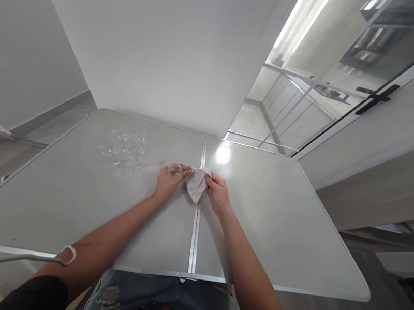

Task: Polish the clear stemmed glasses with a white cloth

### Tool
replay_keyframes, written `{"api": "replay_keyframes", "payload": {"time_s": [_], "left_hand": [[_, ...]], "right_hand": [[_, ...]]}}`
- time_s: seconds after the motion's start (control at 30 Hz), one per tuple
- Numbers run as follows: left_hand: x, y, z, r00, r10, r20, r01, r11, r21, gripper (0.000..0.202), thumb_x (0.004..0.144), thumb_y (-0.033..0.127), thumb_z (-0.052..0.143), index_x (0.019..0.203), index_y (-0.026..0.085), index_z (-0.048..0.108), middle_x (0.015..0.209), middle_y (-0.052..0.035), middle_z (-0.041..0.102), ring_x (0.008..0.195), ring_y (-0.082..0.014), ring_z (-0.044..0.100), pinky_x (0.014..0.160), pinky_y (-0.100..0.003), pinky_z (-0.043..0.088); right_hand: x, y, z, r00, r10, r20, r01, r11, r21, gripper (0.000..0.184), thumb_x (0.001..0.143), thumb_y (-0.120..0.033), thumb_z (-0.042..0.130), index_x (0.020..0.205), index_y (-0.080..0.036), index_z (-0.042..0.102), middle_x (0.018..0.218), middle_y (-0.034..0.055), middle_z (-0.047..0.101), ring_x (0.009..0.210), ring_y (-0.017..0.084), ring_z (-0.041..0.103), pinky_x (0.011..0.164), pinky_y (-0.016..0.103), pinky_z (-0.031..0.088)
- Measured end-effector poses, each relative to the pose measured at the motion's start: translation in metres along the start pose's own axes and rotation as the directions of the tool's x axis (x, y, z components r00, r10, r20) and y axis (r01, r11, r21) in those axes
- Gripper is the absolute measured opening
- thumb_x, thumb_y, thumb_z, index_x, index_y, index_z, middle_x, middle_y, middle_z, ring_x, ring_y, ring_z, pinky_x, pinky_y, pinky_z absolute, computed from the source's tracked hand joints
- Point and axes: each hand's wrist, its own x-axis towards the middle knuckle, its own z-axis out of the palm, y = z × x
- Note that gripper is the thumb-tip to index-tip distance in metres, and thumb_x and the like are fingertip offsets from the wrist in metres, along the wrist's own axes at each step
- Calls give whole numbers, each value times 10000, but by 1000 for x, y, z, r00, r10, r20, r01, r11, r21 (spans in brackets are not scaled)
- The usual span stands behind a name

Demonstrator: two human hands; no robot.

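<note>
A clear stemmed glass [173, 169] lies sideways in my left hand [167, 180], its bowl toward the left and its stem toward the right. The fingers are closed around it. My right hand [218, 193] pinches a light grey cloth [197, 185], which is wrapped over the foot end of the glass and hangs down in a point. That end is hidden by the cloth. Both hands are over the middle of the table, close to its seam. Left of them stands a group of several clear glasses [125, 150], hard to tell apart.
The pale folding table [258, 226] has a metal seam [194, 237] down its middle. A white wall [162, 38] rises behind it. On the right is a glass door with a black handle [377, 98]. A grey cable [5, 259] runs past my left forearm.
</note>
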Motion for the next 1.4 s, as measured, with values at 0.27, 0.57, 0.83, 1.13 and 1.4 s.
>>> {"api": "replay_keyframes", "payload": {"time_s": [0.27,0.57,0.83,1.13,1.4], "left_hand": [[2,-5,-2,999,-36,21,36,999,16,270,708,386,859,842,174,757,932,-92,785,870,-217,730,854,-366,587],[1,-11,-1,988,-111,103,122,988,-100,328,656,397,892,839,155,766,911,-93,776,822,-207,723,795,-365,622],[3,-11,-3,977,-155,144,166,984,-65,418,680,537,844,785,152,717,723,-51,723,643,-173,668,623,-298,582],[-14,-3,6,834,-103,542,32,990,139,164,835,298,627,743,164,649,644,-5,645,592,-136,579,573,-236,428],[-17,4,-1,774,-9,633,-359,818,450,74,784,194,602,765,206,672,673,3,658,581,-149,545,587,-255,390]], "right_hand": [[0,0,-5,998,-49,-46,48,999,-23,170,787,-354,693,780,-185,714,722,-5,620,703,152,490,652,262,374],[-3,-2,-2,981,-191,8,189,959,-211,292,875,-339,599,1091,-224,758,1035,40,737,956,223,629,887,332,473],[-19,-5,3,924,-331,191,381,758,-529,347,891,-273,568,1190,-277,743,1140,48,750,949,244,669,884,375,507],[-18,-10,-1,842,-480,247,520,596,-613,368,890,-268,615,1244,-309,703,1124,59,713,1135,287,592,1086,482,412],[-12,-24,-5,908,-412,81,352,642,-682,324,841,-295,615,1145,-237,712,1078,70,692,1030,278,599,952,401,469]]}}
